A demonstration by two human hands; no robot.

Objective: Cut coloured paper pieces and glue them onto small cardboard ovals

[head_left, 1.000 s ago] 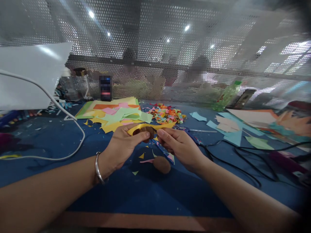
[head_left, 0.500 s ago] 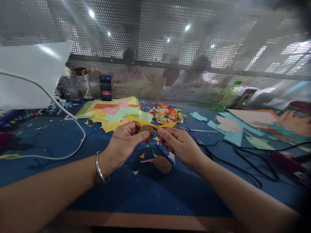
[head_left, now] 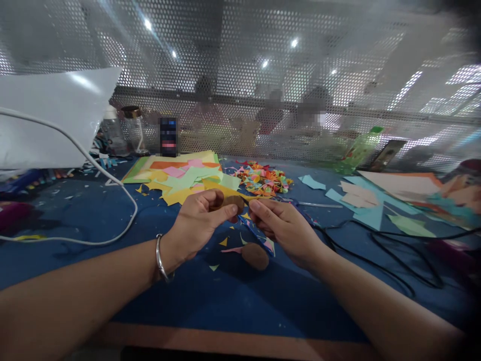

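Note:
Above the middle of the desk, my left hand [head_left: 201, 220] is closed with thumb and fingers on a flat brown rounded piece [head_left: 235, 202]. Beside it, my right hand [head_left: 283, 225] pinches the end of a strip of yellow paper [head_left: 240, 194] that passes behind the brown piece. Whether the two touch is hard to tell. Below the hands, a second brown oval piece [head_left: 255, 256] lies on the blue desk, touching a pink paper scrap [head_left: 232, 250]. A blue item [head_left: 251, 233], partly hidden by my right hand, lies behind that oval.
Behind my hands lie paper sheets [head_left: 188, 178] and a heap of colourful paper cuttings [head_left: 263, 178]. On the right are blue paper pieces [head_left: 370, 213], black cables [head_left: 379, 250] and a green bottle [head_left: 361, 150]. A white cable [head_left: 133, 200] loops on the left. A perforated screen [head_left: 240, 50] closes the back.
The view has shifted slightly, so everything sits a little further right. Both hands keep nearly the same pose, with the brown piece and yellow paper still held.

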